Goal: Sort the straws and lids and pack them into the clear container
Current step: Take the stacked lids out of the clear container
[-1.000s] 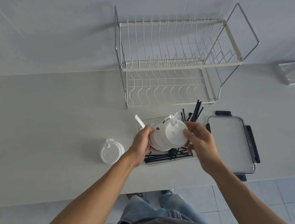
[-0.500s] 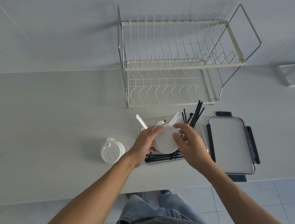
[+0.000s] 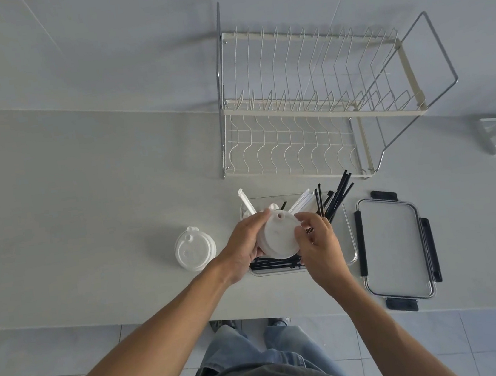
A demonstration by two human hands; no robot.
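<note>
Above the clear container (image 3: 350, 237) on the desk (image 3: 86, 207), a stack of white lids (image 3: 277, 237) is pinched between the left hand (image 3: 244, 247) and right hand (image 3: 317, 241), each grip closed on its rim. Lowering it among the black straws (image 3: 334, 197) seems next. The lid count is hidden; another lid stack (image 3: 194, 252) waits nearby.

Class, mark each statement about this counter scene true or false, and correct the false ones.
1. Both hands hold white lids over the clear container. True.
2. The container's cover is clipped on. False: it lies on the counter, right of the container.
3. Black straws stick out of the container. True.
4. The dish rack holds plates. False: nothing is in it.
5. More lids sit left of the container. True.
</note>
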